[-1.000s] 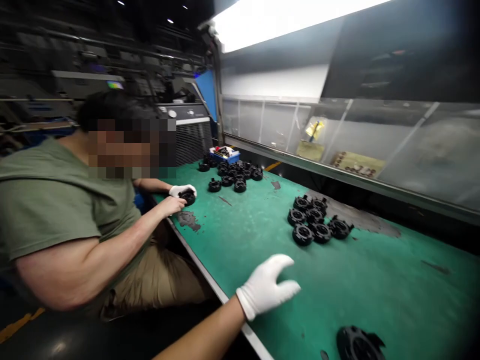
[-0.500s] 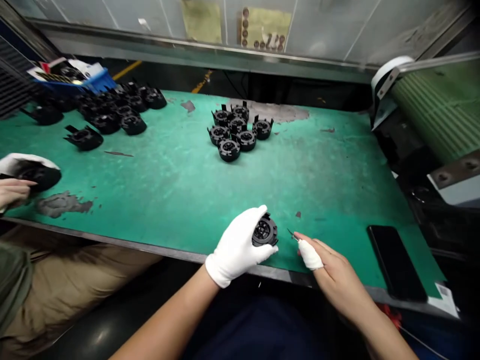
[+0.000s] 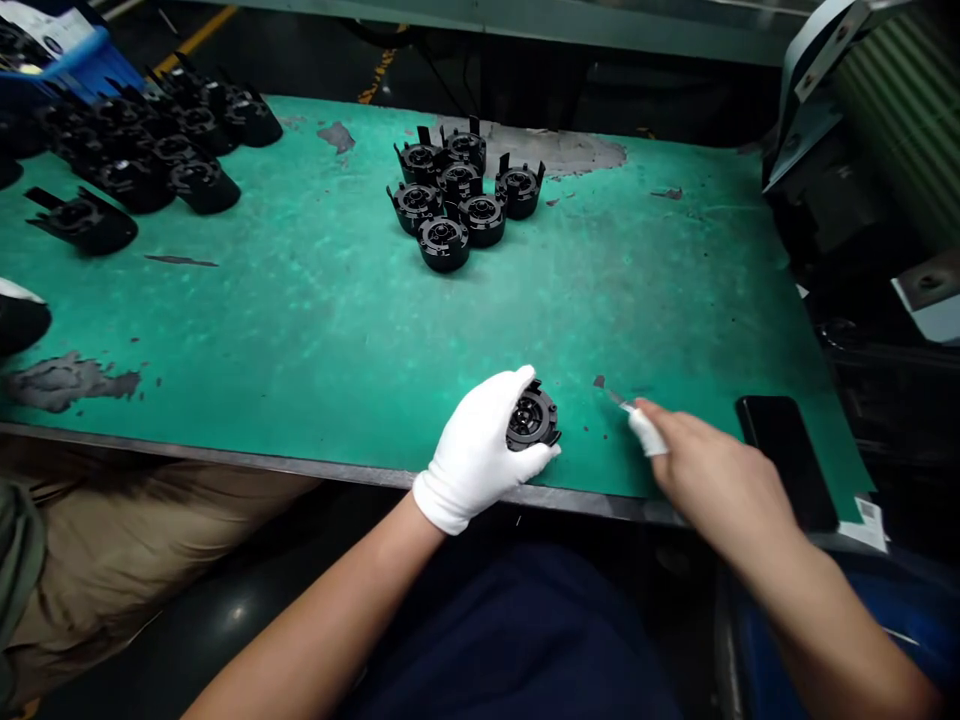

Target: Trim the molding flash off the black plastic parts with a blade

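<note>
My left hand [image 3: 476,450], in a white glove, grips a round black plastic part [image 3: 531,418] just above the near edge of the green mat [image 3: 315,330]. My right hand [image 3: 705,470] is bare with a white wrap on one fingertip. It pinches a small thin blade-like tool [image 3: 616,398] a short way right of the part. A cluster of several matching black parts [image 3: 457,195] stands at the middle back of the mat.
A bigger pile of black parts [image 3: 150,150] lies at the back left beside a blue tray [image 3: 71,60]. A black phone [image 3: 784,455] rests at the mat's right edge. A ribbed green machine [image 3: 900,110] stands at the right. A seated co-worker's trouser leg [image 3: 112,540] shows at lower left.
The view swung from the co-worker to the bench. My left hand took up a black part, my right hand came in with the small tool and shifted slightly right.
</note>
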### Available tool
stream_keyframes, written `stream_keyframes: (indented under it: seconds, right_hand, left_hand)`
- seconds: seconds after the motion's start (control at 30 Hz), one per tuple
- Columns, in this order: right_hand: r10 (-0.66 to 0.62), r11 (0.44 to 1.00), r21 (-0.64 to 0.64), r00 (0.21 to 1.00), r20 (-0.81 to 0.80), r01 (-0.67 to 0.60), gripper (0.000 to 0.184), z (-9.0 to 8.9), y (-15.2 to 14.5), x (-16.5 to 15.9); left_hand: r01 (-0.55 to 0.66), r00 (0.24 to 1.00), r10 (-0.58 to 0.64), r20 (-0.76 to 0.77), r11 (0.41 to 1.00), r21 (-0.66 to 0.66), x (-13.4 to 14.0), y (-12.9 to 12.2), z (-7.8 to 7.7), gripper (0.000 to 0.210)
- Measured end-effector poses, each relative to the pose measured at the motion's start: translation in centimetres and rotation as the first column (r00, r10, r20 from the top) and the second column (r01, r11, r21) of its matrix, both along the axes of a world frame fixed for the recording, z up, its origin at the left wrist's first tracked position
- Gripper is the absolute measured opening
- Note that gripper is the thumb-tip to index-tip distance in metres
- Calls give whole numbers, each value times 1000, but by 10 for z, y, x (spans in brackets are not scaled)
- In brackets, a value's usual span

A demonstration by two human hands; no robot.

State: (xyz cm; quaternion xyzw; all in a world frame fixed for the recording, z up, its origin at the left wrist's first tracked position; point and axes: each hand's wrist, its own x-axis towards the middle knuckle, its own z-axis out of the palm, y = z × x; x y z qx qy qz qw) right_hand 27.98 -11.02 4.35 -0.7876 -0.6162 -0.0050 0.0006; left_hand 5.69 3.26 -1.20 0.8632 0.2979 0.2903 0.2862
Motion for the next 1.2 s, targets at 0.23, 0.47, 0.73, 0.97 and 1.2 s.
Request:
stream_keyframes:
  seconds: [0.23, 0.47, 0.73, 0.97, 1.2]
  right_hand:
    - [174, 976, 189, 904, -390, -107, 34, 7, 6, 14]
    - [216, 975, 157, 855, -471, -160, 38, -5, 9, 11]
    - [161, 980, 174, 887, -432, -93, 35, -15, 16, 27]
    - [185, 980, 156, 855, -484, -123, 38, -15, 9, 41]
    - [259, 963, 60, 841, -475, -263, 40, -3, 18, 23]
  left_hand:
    - [380, 872, -425, -243, 900, -213, -20, 49, 40, 94]
    - [237, 885, -312, -345, 941, -243, -73, 88, 69, 74]
    - [275, 923, -319, -216, 938, -210, -17, 43, 43, 64]
    - [184, 981, -194, 1, 929, -321, -20, 40, 36, 99]
    - [18, 999, -22, -30, 991, -131, 18, 16, 1, 108]
